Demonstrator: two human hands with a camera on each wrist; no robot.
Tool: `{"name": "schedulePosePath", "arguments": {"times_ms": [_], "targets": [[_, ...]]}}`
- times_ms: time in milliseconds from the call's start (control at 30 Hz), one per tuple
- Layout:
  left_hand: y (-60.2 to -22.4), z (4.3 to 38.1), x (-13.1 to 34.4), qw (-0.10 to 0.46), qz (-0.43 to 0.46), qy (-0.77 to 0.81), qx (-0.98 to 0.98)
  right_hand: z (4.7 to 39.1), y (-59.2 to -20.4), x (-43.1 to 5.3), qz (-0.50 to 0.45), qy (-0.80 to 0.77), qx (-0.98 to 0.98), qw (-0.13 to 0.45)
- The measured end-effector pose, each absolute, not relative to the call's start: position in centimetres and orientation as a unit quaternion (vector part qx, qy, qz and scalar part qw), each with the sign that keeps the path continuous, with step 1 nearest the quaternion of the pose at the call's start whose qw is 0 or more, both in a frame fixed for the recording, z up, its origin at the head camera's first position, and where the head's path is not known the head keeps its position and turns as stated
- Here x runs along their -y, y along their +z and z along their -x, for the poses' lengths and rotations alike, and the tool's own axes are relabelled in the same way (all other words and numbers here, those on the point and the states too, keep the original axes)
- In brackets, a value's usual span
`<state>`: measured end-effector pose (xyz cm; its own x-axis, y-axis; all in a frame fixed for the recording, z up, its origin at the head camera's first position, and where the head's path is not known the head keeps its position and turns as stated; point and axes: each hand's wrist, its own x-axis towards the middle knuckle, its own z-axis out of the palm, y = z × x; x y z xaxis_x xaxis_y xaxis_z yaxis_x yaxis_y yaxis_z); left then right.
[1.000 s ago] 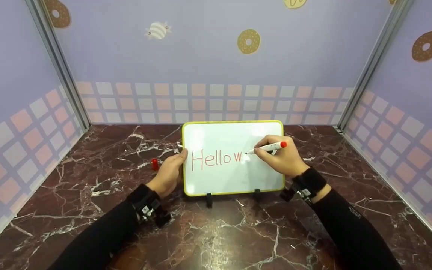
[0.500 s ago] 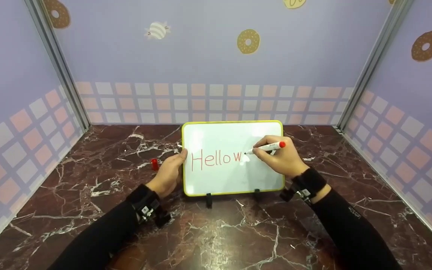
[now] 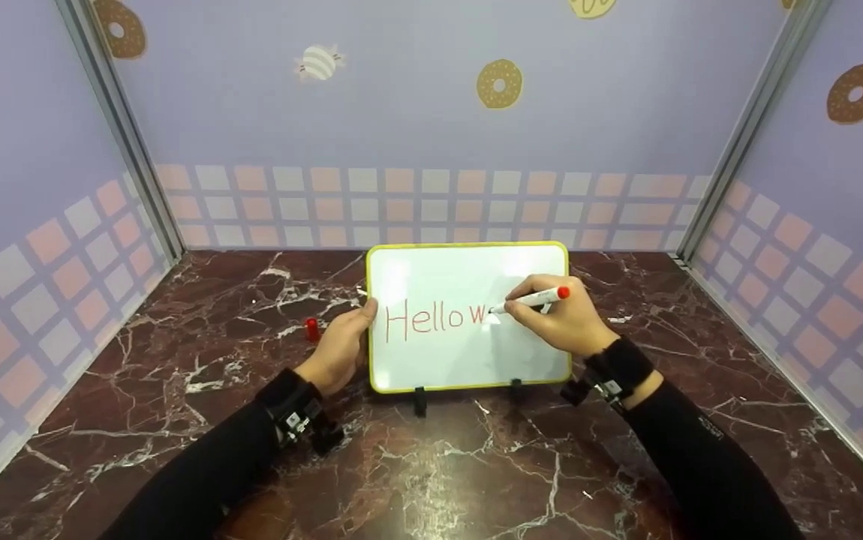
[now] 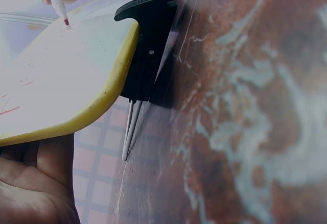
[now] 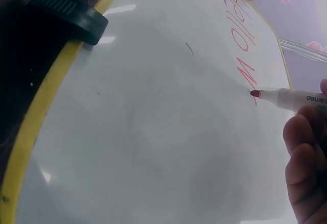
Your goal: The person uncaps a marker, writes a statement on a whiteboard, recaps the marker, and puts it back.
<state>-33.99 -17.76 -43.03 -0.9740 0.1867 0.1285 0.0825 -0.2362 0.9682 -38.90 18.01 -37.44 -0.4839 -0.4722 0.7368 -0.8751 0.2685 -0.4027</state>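
Note:
A whiteboard [image 3: 439, 360] with a yellow frame leans back on a black stand [image 3: 420, 403], with "Hello w" written across it in red. My left hand [image 3: 338, 349] grips its left edge, thumb at the front rim; the fingers reach behind, mostly hidden by the board in the left wrist view. Between thumb and fingers my right hand [image 3: 574, 319] pinches a white marker [image 3: 554, 295] with a red end. In the right wrist view, the marker's red tip [image 5: 256, 94] is at the board just past the "w", on a short red stroke.
A red marker cap [image 3: 312, 329] stands on the dark marbled table [image 3: 251, 435], left of the board and close to my left hand. Patterned purple walls [image 3: 401, 112] close off the back and both sides.
The marker's tip has shifted slightly left and down on the board beside the "w". My left hand keeps its grip on the board's edge. The head view has shifted a little.

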Motion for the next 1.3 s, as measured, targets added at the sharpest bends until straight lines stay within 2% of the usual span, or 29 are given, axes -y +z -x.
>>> {"name": "schedulePosePath", "arguments": {"times_ms": [667,1300], "targets": [[-43.02,33.84,17.90,0.044,-0.119,0.781,-0.611,38.56,-37.25,-18.06,-0.439,0.405,0.773,0.211],[-42.90,33.93,17.76,0.042,-0.105,0.786,-0.607,38.81,-37.11,-18.50,-0.427,0.424,0.767,0.222]]}}
